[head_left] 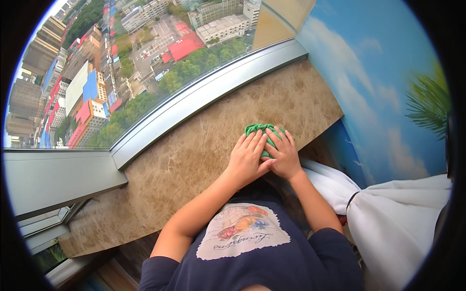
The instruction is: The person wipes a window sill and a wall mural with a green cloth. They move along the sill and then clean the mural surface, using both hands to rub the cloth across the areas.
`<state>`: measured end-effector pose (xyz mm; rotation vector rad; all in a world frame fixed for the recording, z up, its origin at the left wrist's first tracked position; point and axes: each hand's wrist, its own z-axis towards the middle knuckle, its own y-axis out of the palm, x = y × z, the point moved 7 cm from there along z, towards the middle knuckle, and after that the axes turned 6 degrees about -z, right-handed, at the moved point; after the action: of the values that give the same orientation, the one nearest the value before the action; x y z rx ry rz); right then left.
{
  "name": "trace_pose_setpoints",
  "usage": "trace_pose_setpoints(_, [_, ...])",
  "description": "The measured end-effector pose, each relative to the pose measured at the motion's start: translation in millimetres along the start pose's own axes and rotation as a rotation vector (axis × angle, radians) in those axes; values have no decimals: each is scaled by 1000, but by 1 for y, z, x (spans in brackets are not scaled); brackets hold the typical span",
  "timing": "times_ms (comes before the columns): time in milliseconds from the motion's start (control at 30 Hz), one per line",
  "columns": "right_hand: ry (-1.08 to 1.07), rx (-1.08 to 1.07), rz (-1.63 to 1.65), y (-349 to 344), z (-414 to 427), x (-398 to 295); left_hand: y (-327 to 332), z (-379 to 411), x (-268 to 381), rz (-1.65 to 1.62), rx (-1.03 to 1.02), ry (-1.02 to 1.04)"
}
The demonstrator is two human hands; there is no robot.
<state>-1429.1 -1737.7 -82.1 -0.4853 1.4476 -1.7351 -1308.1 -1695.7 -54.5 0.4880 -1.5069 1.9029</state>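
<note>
A crumpled green cloth (257,127) lies on the brown marble windowsill (189,149), close to its near edge. My left hand (247,156) presses on the cloth's left part with the fingers stretched forward. Over its right part rests my right hand (283,152), fingers slightly spread. The two hands meet, with the left thumb reaching across to the base of the right hand. Much of the cloth is hidden under the palms and fingers.
A metal window frame (204,92) borders the sill's far side, with glass above a city view. To the right stands a wall painted with blue sky (349,62). A tied white curtain (393,214) hangs beside my right arm.
</note>
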Motion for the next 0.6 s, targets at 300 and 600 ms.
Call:
trace_pose_setpoints(300, [-10, -45, 65, 41, 78, -53, -44, -13, -66, 236, 139, -227])
trace_pose_setpoints(600, [-38, 4, 74, 46, 125, 11, -39, 59, -81, 171, 148, -181])
